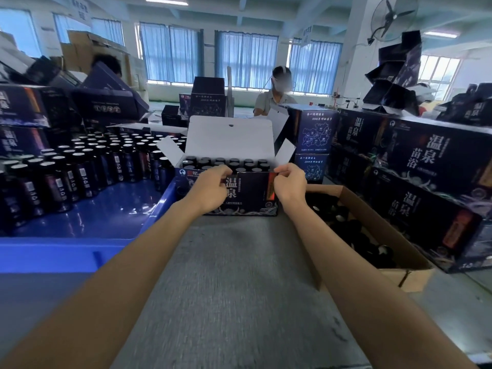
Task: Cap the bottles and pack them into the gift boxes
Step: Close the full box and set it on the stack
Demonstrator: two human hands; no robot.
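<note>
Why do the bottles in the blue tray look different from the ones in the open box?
The tray bottles have shiny silver tops; the boxed bottles wear black caps. The tray bottles stand in the blue tray with their labelled sides showing; the boxed bottles sit packed in rows in the gift box, with only their tops showing. Both sets are dark and stand upright.

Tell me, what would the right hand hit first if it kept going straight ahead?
Probably the capped bottles in the open gift box, just past the flap the right hand pinches; depth is hard to judge.
</note>
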